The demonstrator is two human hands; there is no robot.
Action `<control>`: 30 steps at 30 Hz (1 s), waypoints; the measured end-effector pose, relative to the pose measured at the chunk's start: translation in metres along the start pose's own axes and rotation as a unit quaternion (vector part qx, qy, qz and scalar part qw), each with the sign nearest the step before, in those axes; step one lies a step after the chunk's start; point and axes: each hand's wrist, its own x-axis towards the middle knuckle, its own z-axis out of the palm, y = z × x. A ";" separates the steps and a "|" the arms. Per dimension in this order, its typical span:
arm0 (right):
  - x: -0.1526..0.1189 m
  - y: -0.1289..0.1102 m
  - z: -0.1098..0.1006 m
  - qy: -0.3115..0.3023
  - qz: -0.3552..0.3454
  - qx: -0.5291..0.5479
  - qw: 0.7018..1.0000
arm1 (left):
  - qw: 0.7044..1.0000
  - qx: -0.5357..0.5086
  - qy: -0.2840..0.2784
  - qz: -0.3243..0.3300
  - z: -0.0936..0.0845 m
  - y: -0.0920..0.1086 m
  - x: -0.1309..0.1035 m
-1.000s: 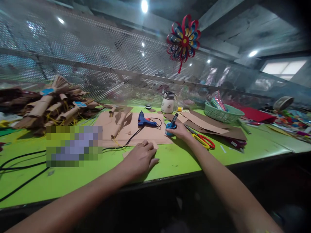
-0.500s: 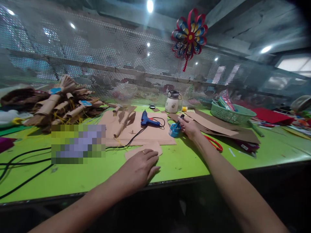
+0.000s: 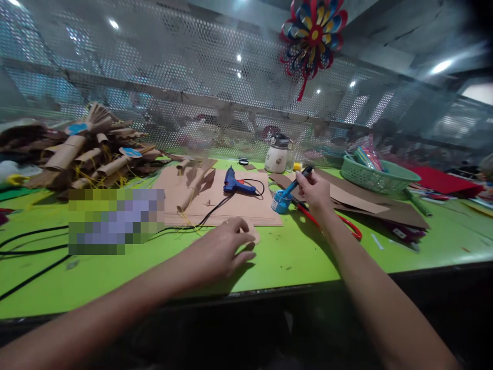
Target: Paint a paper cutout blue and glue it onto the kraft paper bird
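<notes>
- Spreading the left hand (image 3: 221,249), with loosely bent fingers, over a rounded tan cardboard piece (image 3: 254,235), perhaps to steady it; cannot tell pressure.
- Pinching a slim blue, black-ended brush-like tool (image 3: 296,183) high up between thumb and fingers of the right hand (image 3: 317,192), likely for control.
- Slanting down into a small round blue jar (image 3: 281,203), handily near.
- Beyond, resting a blue pistol-shaped glue gun (image 3: 238,186) on flat tan cardboard sheets (image 3: 252,214), probably against drips.

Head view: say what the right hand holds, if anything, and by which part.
The right hand pinches a slim blue tool near its dark upper end, above the jar.
</notes>
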 end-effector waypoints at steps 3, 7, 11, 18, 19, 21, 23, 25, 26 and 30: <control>0.000 0.000 0.000 0.000 -0.014 -0.007 1.000 | 0.999 -0.012 -0.025 0.046 -0.017 -0.014 0.021; -0.004 -0.003 -0.004 0.009 -0.011 0.009 1.000 | 0.995 0.005 -0.092 0.039 -0.030 -0.026 0.043; -0.005 -0.007 -0.010 0.041 -0.022 0.025 0.999 | 0.989 -0.034 -0.146 -0.009 -0.027 -0.032 0.046; 0.000 -0.006 -0.016 0.089 -0.011 0.062 0.994 | 0.989 -0.115 -0.074 -0.050 -0.012 -0.037 0.037; 0.000 -0.006 -0.016 0.089 -0.007 0.062 0.994 | 0.990 -0.110 -0.068 -0.052 -0.011 -0.037 0.036; -0.001 -0.005 -0.016 0.082 0.002 0.056 0.995 | 0.989 -0.115 -0.073 -0.049 -0.011 -0.038 0.036; -0.002 -0.005 -0.015 0.079 0.011 0.057 0.995 | 0.987 -0.129 -0.085 -0.044 -0.012 -0.037 0.036; -0.004 -0.008 -0.014 0.084 0.021 0.073 0.994 | 0.986 -0.133 -0.096 -0.042 -0.012 -0.037 0.037; -0.005 -0.010 -0.014 0.087 0.028 0.087 0.992 | 0.985 -0.130 -0.100 -0.043 -0.012 -0.036 0.037; -0.006 -0.024 -0.017 0.071 0.084 0.177 0.978 | 0.987 -0.112 -0.115 -0.032 -0.013 -0.035 0.038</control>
